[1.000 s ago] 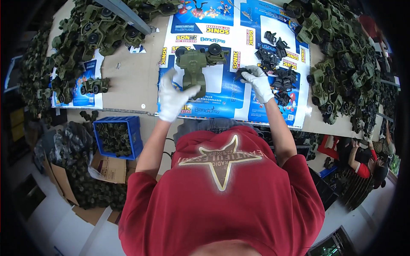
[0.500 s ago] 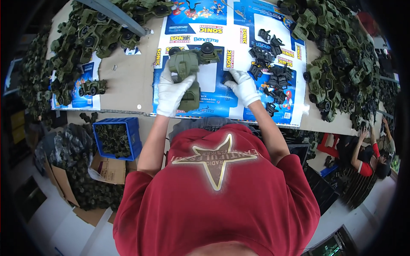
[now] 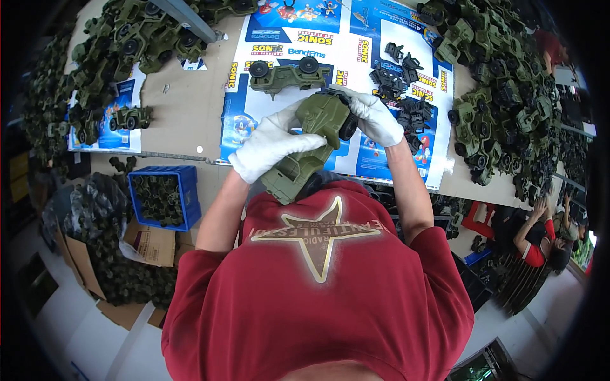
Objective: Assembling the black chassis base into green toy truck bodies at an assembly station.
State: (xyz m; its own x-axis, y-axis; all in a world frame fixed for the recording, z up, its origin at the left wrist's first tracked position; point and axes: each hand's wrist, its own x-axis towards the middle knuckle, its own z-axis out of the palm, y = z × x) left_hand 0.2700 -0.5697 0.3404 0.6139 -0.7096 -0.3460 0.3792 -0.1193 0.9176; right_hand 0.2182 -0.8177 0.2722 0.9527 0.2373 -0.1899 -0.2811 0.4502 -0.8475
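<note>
My left hand [image 3: 273,145], in a white glove, is closed around the body of an olive-green toy jeep [image 3: 319,119]. The jeep is tilted over the table's near edge, its front pointing away from me. At that front end my gloved right hand [image 3: 377,117] pinches a small dark plastic part [image 3: 338,94] against the jeep; the fingers partly cover it. Just beyond, a second toy jeep [image 3: 289,77] lies on the printed cardboard sheet [image 3: 238,130]. Several black plastic parts [image 3: 416,114] are scattered on the sheet to the right of my right hand.
Heaps of green toy jeeps [image 3: 489,101] cover the table's right side and far left. A single jeep [image 3: 130,118] stands at left. A metal bar [image 3: 187,19] crosses the far left. Below the table are a blue crate [image 3: 194,200] and a cardboard box [image 3: 149,244]. Another person [image 3: 540,244] is at right.
My left hand has brought the jeep nearer and tilted it. My right hand has lifted from the sheet with the dark part and moved to the jeep's front.
</note>
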